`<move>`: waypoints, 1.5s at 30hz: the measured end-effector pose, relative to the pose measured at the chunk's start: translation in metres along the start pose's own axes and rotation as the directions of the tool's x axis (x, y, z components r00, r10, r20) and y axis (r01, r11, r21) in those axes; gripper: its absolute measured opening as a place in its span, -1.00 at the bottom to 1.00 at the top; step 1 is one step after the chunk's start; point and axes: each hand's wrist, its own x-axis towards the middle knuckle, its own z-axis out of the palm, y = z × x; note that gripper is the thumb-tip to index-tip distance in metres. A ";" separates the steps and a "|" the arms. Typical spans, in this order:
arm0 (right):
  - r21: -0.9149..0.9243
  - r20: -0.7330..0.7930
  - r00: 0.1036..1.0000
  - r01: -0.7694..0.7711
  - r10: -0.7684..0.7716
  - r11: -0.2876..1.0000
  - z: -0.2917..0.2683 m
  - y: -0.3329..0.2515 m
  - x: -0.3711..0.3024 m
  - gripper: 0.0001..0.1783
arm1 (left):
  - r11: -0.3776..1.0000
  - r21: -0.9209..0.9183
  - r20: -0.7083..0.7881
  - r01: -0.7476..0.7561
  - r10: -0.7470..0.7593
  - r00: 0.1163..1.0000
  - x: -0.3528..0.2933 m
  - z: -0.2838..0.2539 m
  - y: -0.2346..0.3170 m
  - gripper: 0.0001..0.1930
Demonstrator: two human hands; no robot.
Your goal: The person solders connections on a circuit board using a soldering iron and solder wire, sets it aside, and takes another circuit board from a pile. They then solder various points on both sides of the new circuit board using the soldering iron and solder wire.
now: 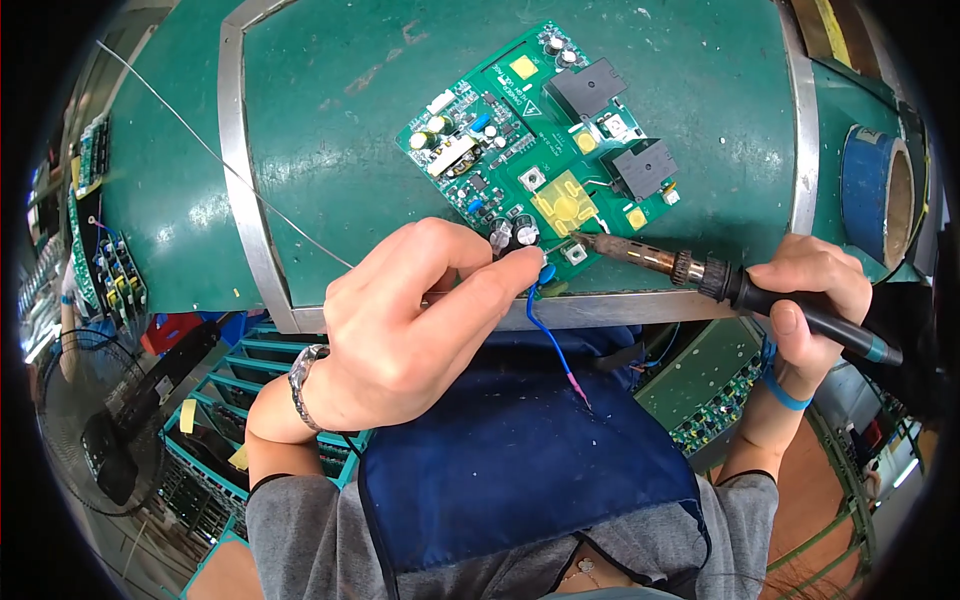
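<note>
"Hands?"

"Right hand (818, 290): fingers grasping a soldering iron (722, 281), tip by the lower edge of a circuit board (550, 150) on the bench (370, 150). Left hand (405, 320): fingers bunched beside a blue wire (549, 335), grip hidden."

"Doing it well?"

"Steady the wire; keep fingertips clear of hot metal."

"Containers?"

"Lower left, a teal rack (270, 362), apparently holding boards (192, 498)."

The left hand (405, 315) hides part of the circuit board's (540, 145) near edge and whatever its fingertips pinch; the thin wire (232, 170) vanishes behind that hand; whether the soldering iron's (700, 275) tip touches — too small to tell; the far-left racked boards (95, 155) — blurred.
</note>
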 end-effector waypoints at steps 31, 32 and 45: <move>0.046 -0.492 0.869 0.090 -0.055 0.995 0.007 -0.010 -0.069 -0.63 | 0.657 0.340 0.189 -0.673 0.654 0.733 0.029 -0.015 -0.065 -0.64; -0.076 -0.593 0.797 0.085 -0.113 0.994 0.005 -0.003 -0.078 -0.59 | 0.635 0.356 0.149 -0.685 0.685 0.713 0.030 -0.016 -0.064 -0.66; 0.019 -0.954 0.298 -0.054 0.034 0.998 0.010 -0.019 -0.096 -0.48 | 0.994 0.097 0.202 0.044 -0.063 0.977 0.117 -0.028 -0.043 -0.75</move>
